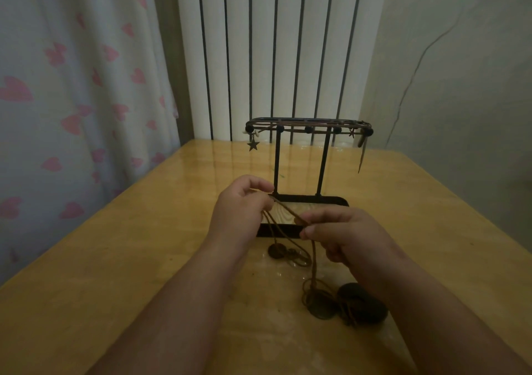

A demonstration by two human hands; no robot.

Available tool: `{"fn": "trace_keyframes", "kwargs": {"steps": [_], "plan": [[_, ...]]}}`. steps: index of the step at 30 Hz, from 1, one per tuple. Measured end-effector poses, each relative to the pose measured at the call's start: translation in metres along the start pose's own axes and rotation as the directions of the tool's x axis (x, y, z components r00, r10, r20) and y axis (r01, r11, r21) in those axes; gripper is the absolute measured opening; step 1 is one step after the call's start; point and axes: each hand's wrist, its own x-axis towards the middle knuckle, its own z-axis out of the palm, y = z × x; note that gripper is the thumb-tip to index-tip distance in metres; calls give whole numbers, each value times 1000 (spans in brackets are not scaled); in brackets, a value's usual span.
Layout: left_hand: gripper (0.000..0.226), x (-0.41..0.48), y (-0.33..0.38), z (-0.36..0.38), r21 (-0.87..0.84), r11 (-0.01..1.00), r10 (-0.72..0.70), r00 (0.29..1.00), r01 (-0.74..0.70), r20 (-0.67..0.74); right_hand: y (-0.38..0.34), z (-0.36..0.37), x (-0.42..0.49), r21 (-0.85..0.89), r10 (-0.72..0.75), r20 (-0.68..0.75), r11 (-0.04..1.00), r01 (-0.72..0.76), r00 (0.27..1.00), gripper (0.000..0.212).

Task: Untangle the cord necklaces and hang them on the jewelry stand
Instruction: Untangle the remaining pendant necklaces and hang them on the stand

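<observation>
A black metal jewelry stand (308,129) stands at the table's middle, with a star charm (253,145) and a feather-like pendant (362,155) hanging from its top bar. My left hand (241,204) and my right hand (342,230) each pinch a brown cord (286,208) stretched between them in front of the stand's base (311,199). From the hands, cords drop to the table. One ends at a round dark pendant (277,250) with small rings. Another leads to a tangled knot by a disc pendant (322,308) and a dark ring pendant (362,305).
The wooden table (144,259) is glossy, with its left edge near a curtain printed with pink hearts (72,101). A white radiator (273,52) stands behind the table and a pale wall (460,72) on the right.
</observation>
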Motion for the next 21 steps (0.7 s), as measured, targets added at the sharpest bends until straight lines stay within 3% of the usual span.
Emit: {"fn": "trace_keyframes", "kwargs": {"steps": [4, 9, 17, 21], "plan": [[31, 2, 0, -2, -71, 997, -15, 997, 9, -78, -2, 2, -2, -44, -12, 20, 999, 13, 1000, 16], [26, 0, 0, -3, -44, 999, 25, 996, -29, -90, -2, 6, -3, -96, -83, -18, 992, 81, 996, 4], [15, 0, -4, -2, -15, 996, 89, 994, -90, -61, -3, 6, -2, -87, -84, -26, 993, 81, 996, 12], [10, -2, 0, -2, -66, 994, 87, 993, -92, -76, -1, 7, -2, -186, -116, -17, 976, 111, 993, 17]]}}
